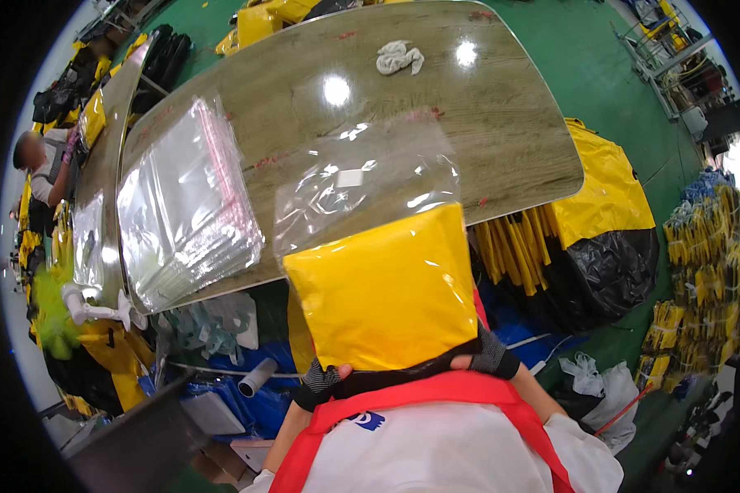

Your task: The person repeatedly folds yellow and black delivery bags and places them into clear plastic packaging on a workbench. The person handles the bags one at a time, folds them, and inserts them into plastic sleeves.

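A folded yellow garment [386, 292] with a black lower edge sits partly inside a clear plastic bag [362, 185] whose open end lies over the wooden table [510, 123]. My left hand [322, 378], in a grey knit glove, grips the garment's lower left corner. At the lower right corner, my right hand [489, 358], also gloved, holds the same edge. Both hands are close to my chest, above my red apron straps.
A stack of clear bags [185, 209] with pink strips lies on the table's left part. A white rag [399, 57] is at the far side. Yellow and black packed items [584, 238] pile up to the right. Another person [41, 168] works at far left.
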Demonstrator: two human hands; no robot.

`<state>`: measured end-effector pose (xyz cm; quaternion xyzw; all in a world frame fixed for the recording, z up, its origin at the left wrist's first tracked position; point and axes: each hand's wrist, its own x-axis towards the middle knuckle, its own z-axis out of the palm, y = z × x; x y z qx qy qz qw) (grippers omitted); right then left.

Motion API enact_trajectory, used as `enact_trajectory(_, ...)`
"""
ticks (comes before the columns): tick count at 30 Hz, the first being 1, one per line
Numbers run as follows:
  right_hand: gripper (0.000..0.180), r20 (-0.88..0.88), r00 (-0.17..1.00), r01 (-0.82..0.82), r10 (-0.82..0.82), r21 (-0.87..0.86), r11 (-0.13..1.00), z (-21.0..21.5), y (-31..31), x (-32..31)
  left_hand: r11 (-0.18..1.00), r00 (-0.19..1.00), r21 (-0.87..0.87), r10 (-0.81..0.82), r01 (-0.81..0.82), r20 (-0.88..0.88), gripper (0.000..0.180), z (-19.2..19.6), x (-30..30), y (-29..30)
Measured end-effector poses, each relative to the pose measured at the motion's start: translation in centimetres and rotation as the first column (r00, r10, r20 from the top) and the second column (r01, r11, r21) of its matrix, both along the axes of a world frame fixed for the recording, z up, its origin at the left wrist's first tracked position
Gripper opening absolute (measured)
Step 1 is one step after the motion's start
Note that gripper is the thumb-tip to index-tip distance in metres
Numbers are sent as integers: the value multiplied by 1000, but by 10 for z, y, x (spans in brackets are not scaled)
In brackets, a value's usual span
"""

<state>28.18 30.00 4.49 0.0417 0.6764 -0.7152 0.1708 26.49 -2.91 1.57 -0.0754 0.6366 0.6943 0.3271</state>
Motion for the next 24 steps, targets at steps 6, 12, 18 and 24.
enact_trajectory(6, 47, 310, 943, 19, -118, 306, 952, -7, -11, 2, 914, 959, -331, -272, 232, -79, 61, 2, -27, 17)
enact_trajectory(12, 58, 187, 973, -153, 132, 104, 983, -40, 48, -21, 983, 983, 66, -174, 169, 62, 65, -2, -67, -18)
enact_trajectory(18, 50, 317, 934, 204, -167, -87, 975, -22, 11, -60, 998, 972, 56, -46, 34, 230, 64, 19, -79, 34)
enact_trajectory(24, 64, 167, 973, 171, -162, -42, 984, -4, -14, 15, 973, 998, 227, -25, 38, -59, 74, -19, 18, 12)
